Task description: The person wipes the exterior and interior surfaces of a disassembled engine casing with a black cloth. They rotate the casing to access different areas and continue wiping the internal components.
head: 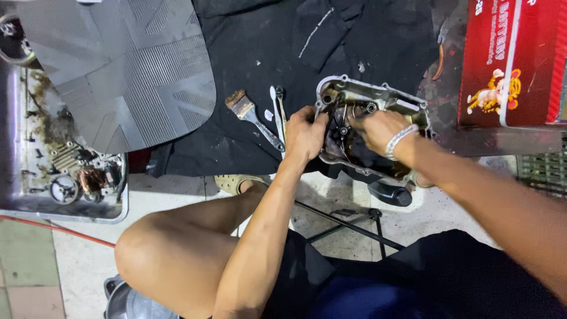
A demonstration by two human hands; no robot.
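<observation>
Metal engine cover lying open-side up on black cloth, left hand gripping the cover's left rim, right hand with fingers curled inside its greasy cavity, paintbrush and wrenches just left of the cover, red carton to its right.

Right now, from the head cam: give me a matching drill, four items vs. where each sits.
Items:
1. brush
2. engine cover
3. red box
4. metal tray

Places:
A. far left, holding greasy parts
B. top right corner
C. under both hands, on the black cloth
D. on the cloth, left of the left hand

Pairs: 1-D, 2-C, 3-B, 4-A. The right hand reaches inside the cover; the left grips its edge.
</observation>
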